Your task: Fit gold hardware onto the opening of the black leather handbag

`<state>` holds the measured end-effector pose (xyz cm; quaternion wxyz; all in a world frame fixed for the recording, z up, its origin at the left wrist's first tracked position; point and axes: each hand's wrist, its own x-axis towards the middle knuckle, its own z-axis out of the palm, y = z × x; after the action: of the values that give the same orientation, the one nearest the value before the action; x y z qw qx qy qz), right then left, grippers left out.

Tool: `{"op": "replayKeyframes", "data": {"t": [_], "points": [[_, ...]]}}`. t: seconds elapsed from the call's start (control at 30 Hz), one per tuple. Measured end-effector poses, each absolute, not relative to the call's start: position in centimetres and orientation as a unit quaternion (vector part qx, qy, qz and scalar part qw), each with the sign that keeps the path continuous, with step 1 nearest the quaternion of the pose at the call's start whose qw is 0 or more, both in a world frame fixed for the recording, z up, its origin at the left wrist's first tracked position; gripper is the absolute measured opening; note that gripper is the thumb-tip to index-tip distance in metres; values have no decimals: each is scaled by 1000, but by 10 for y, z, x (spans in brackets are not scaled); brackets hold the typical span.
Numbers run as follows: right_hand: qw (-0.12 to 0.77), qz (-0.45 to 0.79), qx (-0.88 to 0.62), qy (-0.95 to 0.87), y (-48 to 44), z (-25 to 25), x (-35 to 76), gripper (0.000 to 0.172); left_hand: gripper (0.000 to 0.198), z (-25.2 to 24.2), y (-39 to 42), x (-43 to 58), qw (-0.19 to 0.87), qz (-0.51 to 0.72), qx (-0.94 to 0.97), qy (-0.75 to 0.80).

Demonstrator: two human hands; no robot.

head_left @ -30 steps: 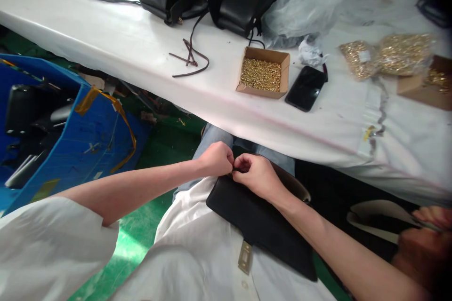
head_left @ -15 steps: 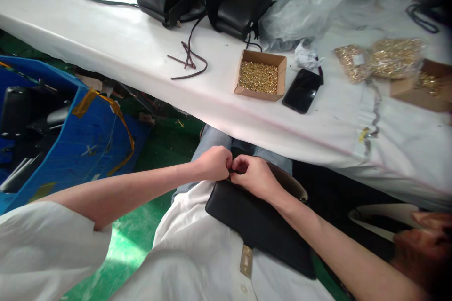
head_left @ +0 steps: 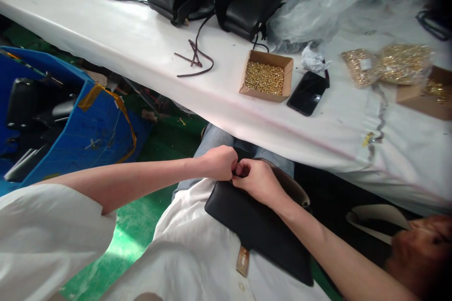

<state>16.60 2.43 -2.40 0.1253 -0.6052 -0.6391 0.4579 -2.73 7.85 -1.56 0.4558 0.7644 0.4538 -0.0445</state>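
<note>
A black handbag (head_left: 261,230) lies across my lap, its flap folded toward me with a gold metal plate (head_left: 242,261) at the tab. My left hand (head_left: 221,162) is closed in a fist at the bag's left end. Touching it, my right hand (head_left: 256,178) pinches at the same spot, thumb and forefinger curled together. Both grip the bag's edge there; any small part between the fingertips is hidden. Behind my right hand shows the bag's brownish opening edge (head_left: 300,190).
On the white-covered table (head_left: 141,51) are a carton of gold-coloured fittings (head_left: 264,77), a phone (head_left: 308,94), brown cords (head_left: 197,59), black bags (head_left: 243,9) and bagged fittings (head_left: 404,63). A blue bin (head_left: 95,127) stands left. Another person (head_left: 416,249) is at right.
My view has shifted slightly, so the table things sit a little farther right. My hands stay together at the bag's end, with only a slight movement.
</note>
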Motion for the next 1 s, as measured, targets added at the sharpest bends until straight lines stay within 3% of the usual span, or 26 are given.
{"op": "replayKeyframes", "data": {"t": [0.47, 1.0], "points": [[171, 530, -580, -594, 14, -28, 164, 12, 15, -16, 75, -32, 439, -33, 787, 433], [145, 466, -571, -660, 7, -28, 155, 17, 28, -19, 49, -40, 470, 5, 765, 440]]}}
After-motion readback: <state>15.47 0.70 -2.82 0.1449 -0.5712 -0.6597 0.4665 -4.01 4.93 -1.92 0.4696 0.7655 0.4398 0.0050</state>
